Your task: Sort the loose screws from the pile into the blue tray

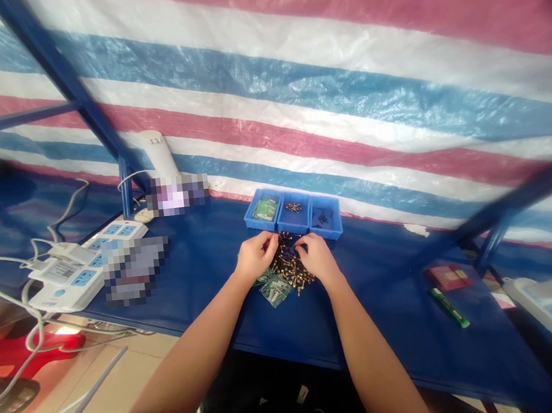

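Observation:
A loose heap of small brass and black metal pieces lies on the blue table between my hands. My left hand is at the heap's left edge, fingers pinched together; whatever they hold is too small to make out. On the opposite edge, my right hand is also closed in a pinch, its contents hidden. Small clear-green bags with silver screw-like pieces lie against the heap's lower left. Just beyond my hands stand a left blue bin with green packets, a middle bin with brass pieces, and a right bin with dark pieces.
At left, a white power strip with plugs and cables lies by a blurred-out flat object. A white cylinder stands behind. Right hold a red box and green packet. Blue frame posts and striped sheeting border the table.

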Demonstrator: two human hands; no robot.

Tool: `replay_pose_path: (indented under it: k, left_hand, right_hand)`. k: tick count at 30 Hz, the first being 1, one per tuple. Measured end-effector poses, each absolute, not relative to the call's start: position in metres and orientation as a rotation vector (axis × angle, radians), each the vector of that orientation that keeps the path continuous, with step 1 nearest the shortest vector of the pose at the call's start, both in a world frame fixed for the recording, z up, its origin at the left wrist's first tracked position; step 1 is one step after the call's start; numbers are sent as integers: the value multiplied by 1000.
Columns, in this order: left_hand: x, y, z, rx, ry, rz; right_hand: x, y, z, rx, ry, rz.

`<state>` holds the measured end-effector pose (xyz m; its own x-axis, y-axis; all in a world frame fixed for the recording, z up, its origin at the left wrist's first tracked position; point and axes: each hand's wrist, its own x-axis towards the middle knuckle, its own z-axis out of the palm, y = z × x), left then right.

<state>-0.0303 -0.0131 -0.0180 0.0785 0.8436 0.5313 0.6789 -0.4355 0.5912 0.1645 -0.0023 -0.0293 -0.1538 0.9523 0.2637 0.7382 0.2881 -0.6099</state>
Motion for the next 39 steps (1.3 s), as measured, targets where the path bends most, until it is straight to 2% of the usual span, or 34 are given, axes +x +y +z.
replay_pose_path:
  k: [12,18,39]
  left_hand:
    - [-29,-14,-16,2210,1308,1087]
    - [-29,-12,-19,2223,1337,1151]
    - [-29,-12,-18,2115,1402,1167]
  right_hand:
    - [144,-7,-14,-1117,-1330,927]
    - [138,-9,-14,-1026,-1170,1130]
    - [143,-10,-9,-1063,-1285,1178]
